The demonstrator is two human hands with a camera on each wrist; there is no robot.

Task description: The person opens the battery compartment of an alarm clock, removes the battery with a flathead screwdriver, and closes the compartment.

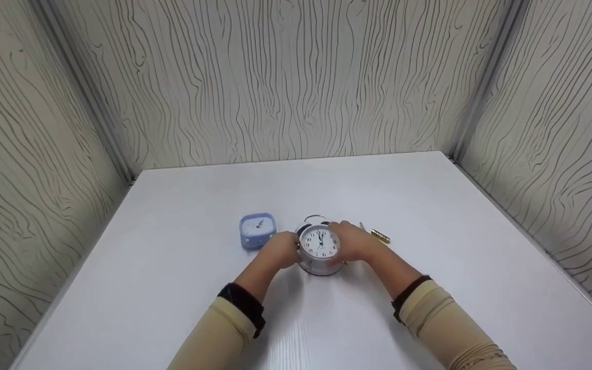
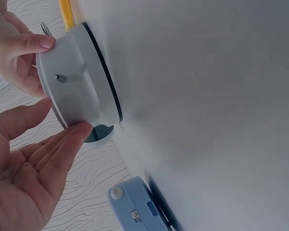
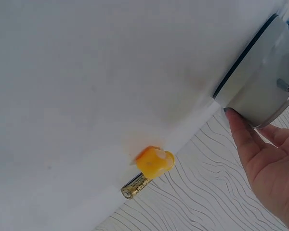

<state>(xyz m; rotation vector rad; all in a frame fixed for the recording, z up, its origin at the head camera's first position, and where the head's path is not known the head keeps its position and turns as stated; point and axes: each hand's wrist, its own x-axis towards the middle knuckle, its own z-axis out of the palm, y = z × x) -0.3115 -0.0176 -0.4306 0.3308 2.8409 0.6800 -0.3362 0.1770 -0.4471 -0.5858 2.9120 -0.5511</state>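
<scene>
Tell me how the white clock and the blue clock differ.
The white clock is round; the blue clock is a rounded square. The left hand and right hand hold the white clock, while the blue clock lies untouched. An arched handle tops the white clock; none shows on the blue clock. Both face upward.

The surface (image 1: 172, 205) is plain white. Midway between its left and right edges, the alarm clock (image 1: 320, 244) is pale silver-white with a black ring round its back, a white dial and black numerals. Nearer the left edge, the small clock (image 1: 247, 239) is light blue, its dial white. Toward the right edge lie a gold-and-black battery (image 1: 380, 236) and a yellow handle (image 3: 154, 165) touched with orange. Beyond the back edge, the wall (image 1: 296, 77) is off-white with dark, wavy woodgrain lines. The sleeves (image 1: 219, 334) are beige, the wristbands (image 1: 244, 307) black.
</scene>
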